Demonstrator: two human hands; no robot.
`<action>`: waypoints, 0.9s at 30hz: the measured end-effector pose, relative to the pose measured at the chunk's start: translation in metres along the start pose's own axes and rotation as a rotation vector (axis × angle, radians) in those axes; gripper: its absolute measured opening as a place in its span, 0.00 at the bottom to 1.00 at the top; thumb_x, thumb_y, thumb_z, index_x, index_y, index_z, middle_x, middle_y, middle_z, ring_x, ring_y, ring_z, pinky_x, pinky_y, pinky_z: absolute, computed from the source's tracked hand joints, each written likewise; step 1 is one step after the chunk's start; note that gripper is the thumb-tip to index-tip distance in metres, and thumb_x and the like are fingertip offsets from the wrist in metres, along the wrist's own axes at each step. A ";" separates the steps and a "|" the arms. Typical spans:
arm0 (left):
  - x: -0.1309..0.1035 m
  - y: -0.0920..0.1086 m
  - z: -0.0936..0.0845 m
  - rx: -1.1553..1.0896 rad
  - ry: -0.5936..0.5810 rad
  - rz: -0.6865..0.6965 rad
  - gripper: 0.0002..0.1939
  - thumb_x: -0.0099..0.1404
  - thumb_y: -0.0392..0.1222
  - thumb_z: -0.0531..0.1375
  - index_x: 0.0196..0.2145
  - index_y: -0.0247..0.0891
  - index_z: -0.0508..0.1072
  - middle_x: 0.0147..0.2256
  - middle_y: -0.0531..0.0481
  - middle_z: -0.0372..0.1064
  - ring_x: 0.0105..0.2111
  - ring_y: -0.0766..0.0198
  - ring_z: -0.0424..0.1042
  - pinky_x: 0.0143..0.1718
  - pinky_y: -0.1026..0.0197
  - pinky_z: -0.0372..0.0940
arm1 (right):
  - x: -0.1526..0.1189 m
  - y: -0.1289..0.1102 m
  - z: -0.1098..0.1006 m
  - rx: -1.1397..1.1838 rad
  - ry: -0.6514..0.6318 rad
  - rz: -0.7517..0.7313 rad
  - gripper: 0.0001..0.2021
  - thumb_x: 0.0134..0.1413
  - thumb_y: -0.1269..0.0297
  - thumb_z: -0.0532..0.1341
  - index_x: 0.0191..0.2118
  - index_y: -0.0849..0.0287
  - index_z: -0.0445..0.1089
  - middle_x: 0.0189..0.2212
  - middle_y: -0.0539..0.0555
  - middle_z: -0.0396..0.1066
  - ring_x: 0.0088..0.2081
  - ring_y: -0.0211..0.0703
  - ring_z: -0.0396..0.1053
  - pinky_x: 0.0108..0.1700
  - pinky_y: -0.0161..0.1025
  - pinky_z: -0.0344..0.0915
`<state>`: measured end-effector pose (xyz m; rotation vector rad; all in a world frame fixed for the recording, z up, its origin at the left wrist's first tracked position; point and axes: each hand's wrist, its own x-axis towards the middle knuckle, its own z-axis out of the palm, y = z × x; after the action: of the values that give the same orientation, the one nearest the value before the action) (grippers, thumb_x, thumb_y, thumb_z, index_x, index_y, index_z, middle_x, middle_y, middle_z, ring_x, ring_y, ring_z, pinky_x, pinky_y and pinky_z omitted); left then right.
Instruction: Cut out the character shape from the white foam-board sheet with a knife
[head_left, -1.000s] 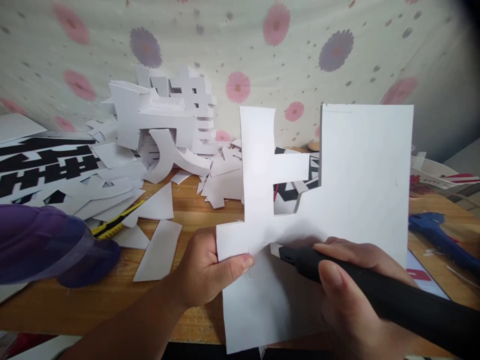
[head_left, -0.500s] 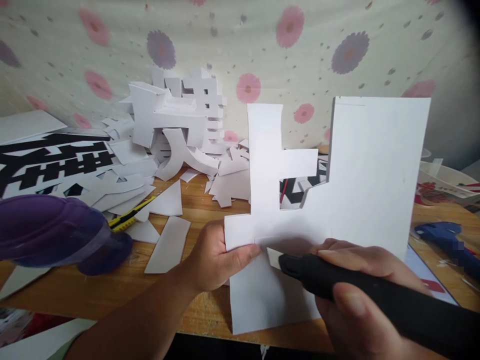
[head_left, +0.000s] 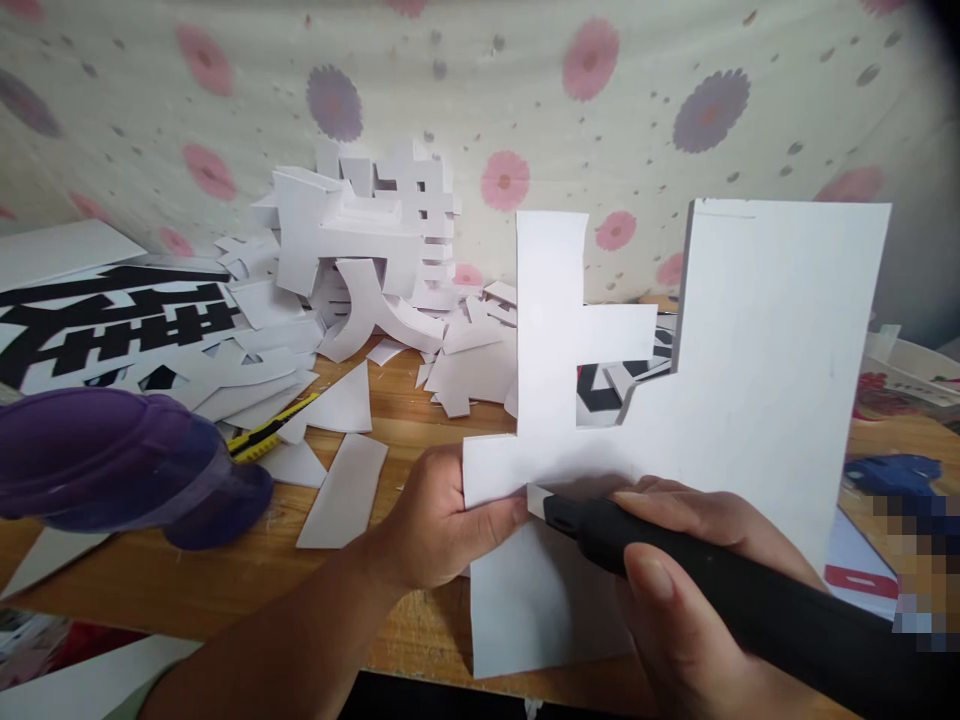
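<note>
My left hand (head_left: 439, 525) grips a white foam board (head_left: 780, 330) by its left edge, thumb flat on the front face and fingers hidden behind. The board stands upright, with a stepped outline and an opening cut through its middle. A thick black-handled cutter (head_left: 697, 570) lies in my right hand (head_left: 690, 620), fingers wrapped round the handle. Its short pale blade touches or nearly touches the board just beside my left thumb tip. A separate or folded-looking lower part of the board reaches down to the table edge.
White cut-out characters (head_left: 360, 230) stand at the back. Black-on-white printed sheets (head_left: 127, 320) and scraps lie left, with a yellow utility knife (head_left: 274, 425) and a purple container (head_left: 112, 450). A blue tool (head_left: 892, 472) and a pale basket (head_left: 915, 365) are at right.
The cutter's blade has moved left and slightly up, from a gap right of my left thumb to beside its tip. The whole view has shifted slightly, with the board appearing further right.
</note>
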<state>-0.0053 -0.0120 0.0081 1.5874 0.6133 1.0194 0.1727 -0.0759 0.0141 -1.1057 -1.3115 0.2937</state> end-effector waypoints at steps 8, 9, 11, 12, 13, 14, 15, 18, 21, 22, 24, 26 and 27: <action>-0.001 0.002 -0.001 0.059 0.003 0.004 0.06 0.63 0.39 0.62 0.38 0.39 0.77 0.34 0.49 0.75 0.34 0.61 0.73 0.36 0.62 0.68 | -0.001 -0.010 0.006 -0.058 0.055 0.084 0.12 0.47 0.49 0.68 0.33 0.49 0.74 0.30 0.48 0.75 0.28 0.39 0.74 0.27 0.33 0.70; -0.001 0.003 0.000 0.064 0.003 0.011 0.07 0.63 0.38 0.62 0.39 0.39 0.77 0.35 0.49 0.75 0.35 0.60 0.73 0.36 0.62 0.68 | -0.001 -0.011 0.006 -0.090 0.072 0.084 0.12 0.47 0.49 0.68 0.33 0.50 0.75 0.30 0.48 0.75 0.27 0.39 0.74 0.27 0.33 0.70; -0.001 0.006 0.000 0.072 0.001 0.028 0.09 0.63 0.37 0.62 0.42 0.40 0.78 0.37 0.48 0.76 0.37 0.59 0.73 0.36 0.62 0.68 | 0.000 -0.012 0.006 -0.119 0.084 0.044 0.11 0.47 0.50 0.68 0.32 0.50 0.75 0.28 0.48 0.75 0.26 0.39 0.73 0.25 0.33 0.70; -0.002 0.007 0.000 0.076 0.000 0.034 0.10 0.63 0.37 0.62 0.43 0.40 0.78 0.37 0.48 0.77 0.36 0.59 0.73 0.35 0.62 0.67 | 0.000 -0.013 0.006 -0.111 0.083 0.033 0.11 0.47 0.51 0.68 0.31 0.51 0.75 0.27 0.48 0.75 0.25 0.39 0.73 0.24 0.32 0.69; -0.002 0.008 0.001 0.080 -0.002 0.036 0.10 0.63 0.37 0.62 0.43 0.40 0.78 0.37 0.48 0.77 0.36 0.60 0.73 0.35 0.63 0.67 | 0.001 -0.014 0.007 -0.094 0.080 0.037 0.10 0.47 0.52 0.69 0.31 0.51 0.75 0.26 0.48 0.75 0.24 0.38 0.73 0.23 0.32 0.69; -0.002 0.008 0.001 0.084 -0.004 0.034 0.10 0.63 0.38 0.62 0.42 0.40 0.78 0.36 0.48 0.77 0.35 0.60 0.73 0.34 0.63 0.67 | 0.001 -0.014 0.007 -0.072 0.078 0.055 0.10 0.48 0.52 0.68 0.31 0.51 0.74 0.25 0.48 0.75 0.23 0.37 0.72 0.21 0.31 0.68; -0.002 0.009 0.001 0.084 -0.005 0.032 0.09 0.64 0.38 0.61 0.42 0.41 0.78 0.36 0.48 0.77 0.34 0.61 0.73 0.34 0.63 0.67 | 0.001 -0.015 0.008 -0.053 0.080 0.081 0.10 0.49 0.52 0.68 0.31 0.51 0.74 0.25 0.48 0.75 0.22 0.37 0.71 0.21 0.31 0.67; -0.002 0.009 0.001 0.081 0.004 0.031 0.08 0.63 0.38 0.62 0.40 0.41 0.78 0.36 0.49 0.77 0.34 0.62 0.72 0.34 0.63 0.67 | 0.003 -0.013 0.008 -0.024 0.080 0.082 0.09 0.50 0.54 0.68 0.31 0.52 0.74 0.25 0.47 0.76 0.22 0.36 0.72 0.21 0.30 0.68; -0.002 0.008 0.001 0.092 0.019 0.028 0.05 0.63 0.39 0.62 0.36 0.39 0.77 0.31 0.50 0.74 0.31 0.62 0.70 0.32 0.63 0.66 | 0.007 -0.007 0.005 -0.031 0.048 -0.027 0.07 0.49 0.56 0.68 0.31 0.52 0.74 0.24 0.47 0.76 0.22 0.37 0.73 0.22 0.30 0.69; -0.003 0.008 0.001 0.103 0.020 0.021 0.05 0.63 0.39 0.62 0.35 0.38 0.77 0.30 0.50 0.73 0.30 0.62 0.69 0.32 0.62 0.66 | 0.008 -0.005 0.003 -0.038 0.041 -0.048 0.07 0.49 0.57 0.69 0.31 0.52 0.74 0.24 0.48 0.77 0.22 0.37 0.74 0.22 0.30 0.70; -0.003 0.006 0.001 0.124 0.022 0.001 0.06 0.63 0.41 0.62 0.33 0.36 0.75 0.29 0.49 0.71 0.29 0.62 0.68 0.31 0.62 0.65 | 0.010 -0.003 0.001 -0.049 0.032 -0.062 0.06 0.49 0.57 0.68 0.32 0.52 0.74 0.25 0.48 0.77 0.23 0.38 0.74 0.22 0.30 0.70; -0.003 0.005 0.001 0.134 0.022 -0.016 0.07 0.63 0.42 0.61 0.31 0.36 0.74 0.28 0.49 0.69 0.29 0.63 0.67 0.30 0.62 0.64 | 0.010 -0.002 -0.001 -0.048 0.019 -0.061 0.06 0.50 0.58 0.68 0.32 0.52 0.74 0.26 0.48 0.77 0.23 0.38 0.75 0.23 0.30 0.71; -0.003 0.005 0.001 0.136 0.021 -0.024 0.07 0.63 0.42 0.61 0.30 0.36 0.73 0.27 0.50 0.69 0.28 0.63 0.66 0.30 0.62 0.63 | 0.010 -0.002 -0.002 -0.045 0.016 -0.057 0.06 0.50 0.58 0.68 0.32 0.51 0.74 0.25 0.47 0.77 0.23 0.37 0.74 0.23 0.30 0.71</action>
<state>-0.0068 -0.0166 0.0116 1.6855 0.7277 0.9951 0.1764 -0.0703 0.0216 -1.1044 -1.3387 0.2139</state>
